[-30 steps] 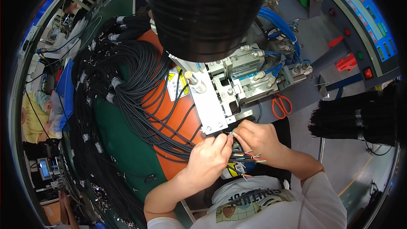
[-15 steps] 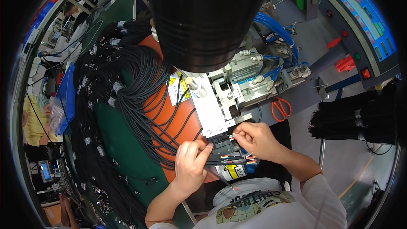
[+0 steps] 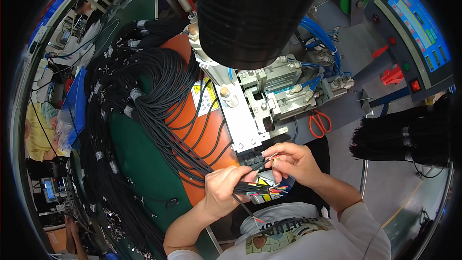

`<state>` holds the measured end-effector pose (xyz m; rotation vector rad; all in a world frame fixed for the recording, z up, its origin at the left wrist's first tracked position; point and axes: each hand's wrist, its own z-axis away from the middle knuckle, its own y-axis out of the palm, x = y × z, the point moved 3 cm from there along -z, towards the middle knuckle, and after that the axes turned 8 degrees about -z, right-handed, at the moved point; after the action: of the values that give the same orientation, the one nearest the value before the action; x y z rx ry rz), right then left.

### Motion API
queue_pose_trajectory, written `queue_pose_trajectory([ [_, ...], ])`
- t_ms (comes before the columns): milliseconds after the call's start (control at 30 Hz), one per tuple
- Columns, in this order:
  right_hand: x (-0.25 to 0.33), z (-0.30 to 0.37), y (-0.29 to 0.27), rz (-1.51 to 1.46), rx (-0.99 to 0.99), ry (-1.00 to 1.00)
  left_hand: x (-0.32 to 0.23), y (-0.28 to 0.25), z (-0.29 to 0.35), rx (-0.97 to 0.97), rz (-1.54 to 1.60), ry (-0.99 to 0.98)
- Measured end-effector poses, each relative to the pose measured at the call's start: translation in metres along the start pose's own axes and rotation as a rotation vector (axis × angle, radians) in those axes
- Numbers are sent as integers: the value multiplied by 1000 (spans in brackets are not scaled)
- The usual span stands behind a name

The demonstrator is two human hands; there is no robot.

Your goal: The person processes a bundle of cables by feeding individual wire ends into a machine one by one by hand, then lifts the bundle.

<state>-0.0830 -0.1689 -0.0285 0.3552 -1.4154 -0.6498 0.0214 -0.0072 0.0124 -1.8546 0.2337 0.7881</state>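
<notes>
In front of the machine's white metal plate [image 3: 239, 115], my left hand [image 3: 221, 188] is closed on a black cable [image 3: 260, 165], thumb and forefinger near its end. My right hand [image 3: 297, 163] pinches the thin coloured wires [image 3: 272, 157] at that cable's stripped tip. Below the two hands, several more cable ends with red, yellow and white wires [image 3: 272, 190] stick out in a bunch past my left hand. Another stripped cable [image 3: 252, 214] hangs under my left wrist. A dark slotted block [image 3: 251, 158] lies right behind my fingers, partly hidden by them.
A loop of black cables [image 3: 159, 86] spreads over the orange surface [image 3: 204, 139] and green table [image 3: 130, 149]. Red-handled scissors [image 3: 319, 123] lie right of the machine. A lit control screen [image 3: 418, 24] stands at the far right, above a hanging black cable bundle [image 3: 402, 137].
The cable end has come away from the slotted block toward me, with both hands closer together around it. The machine's upright cylinders show more, and the view has shifted slightly.
</notes>
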Motion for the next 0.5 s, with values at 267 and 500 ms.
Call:
queue_pose_trajectory([
  [267, -8, -4, -5, -68, 2, 45, -3, 8, -12, -78, -37, 154],
  [500, -7, 0, 16, 23, -33, -47, -9, 15, -9, -63, -156, 163],
])
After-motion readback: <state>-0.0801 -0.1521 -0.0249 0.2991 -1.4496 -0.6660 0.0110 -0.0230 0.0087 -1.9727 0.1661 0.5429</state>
